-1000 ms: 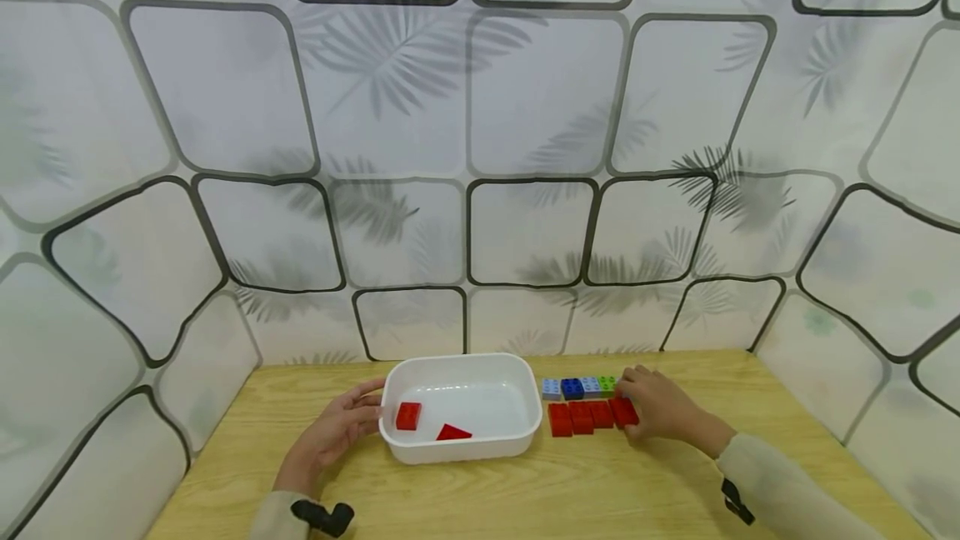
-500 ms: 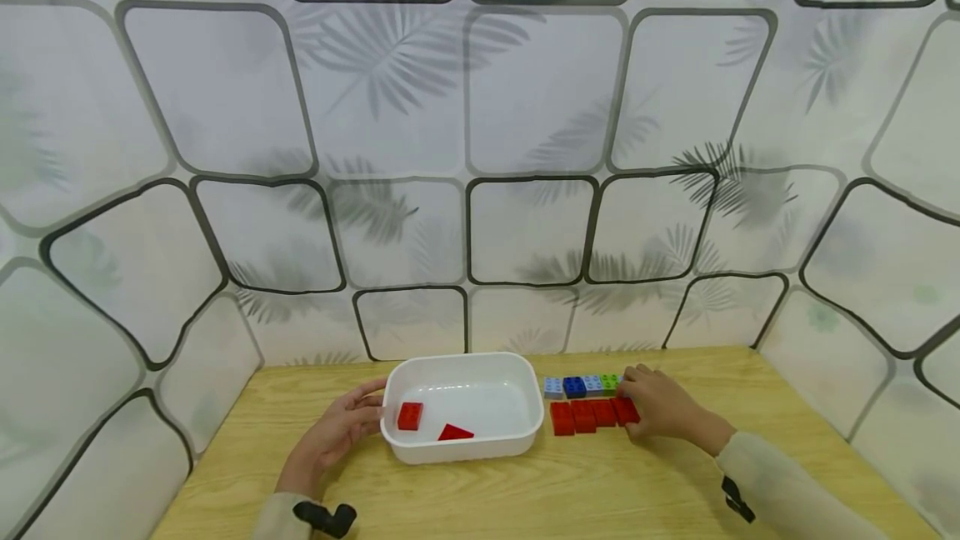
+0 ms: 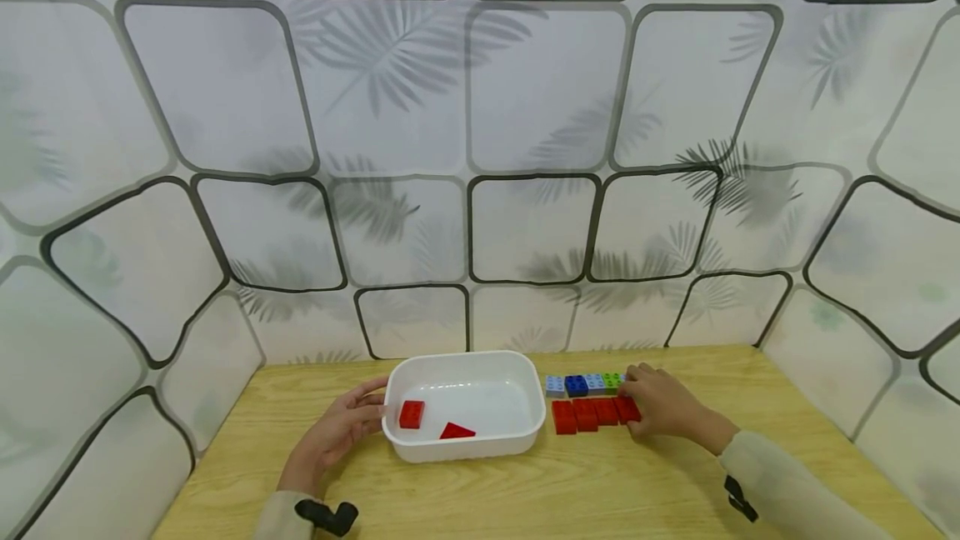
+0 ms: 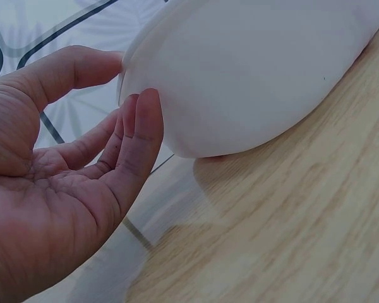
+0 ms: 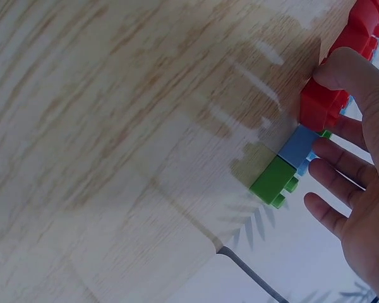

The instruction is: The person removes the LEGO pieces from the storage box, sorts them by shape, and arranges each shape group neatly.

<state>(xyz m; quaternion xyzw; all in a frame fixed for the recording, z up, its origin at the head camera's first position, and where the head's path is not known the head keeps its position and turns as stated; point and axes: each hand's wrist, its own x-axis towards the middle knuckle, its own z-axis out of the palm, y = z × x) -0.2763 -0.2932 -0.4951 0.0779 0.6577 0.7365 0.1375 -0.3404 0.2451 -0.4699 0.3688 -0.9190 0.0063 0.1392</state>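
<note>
A white tub [image 3: 472, 450] stands on the wooden table, with a red brick [image 3: 411, 414] and a red wedge-shaped piece [image 3: 457, 431] inside. My left hand [image 3: 337, 432] is at the tub's left end, its thumb and fingertips against the outer rim and wall, as the left wrist view shows. To the right of the tub runs a row of red bricks [image 3: 576, 418]. My right hand [image 3: 663, 403] pinches the end red brick [image 5: 317, 106] of that row between thumb and index finger. The other right fingers are spread loosely beside a light blue brick [image 5: 297, 146].
Behind the red row lies a second row of studded bricks, with a dark blue brick [image 3: 576, 385] and a lime green brick [image 3: 612, 382]. A green brick [image 5: 273, 181] ends it, hidden by the hand in the head view. Patterned cloth walls [image 3: 525, 232] enclose the table [image 3: 480, 498].
</note>
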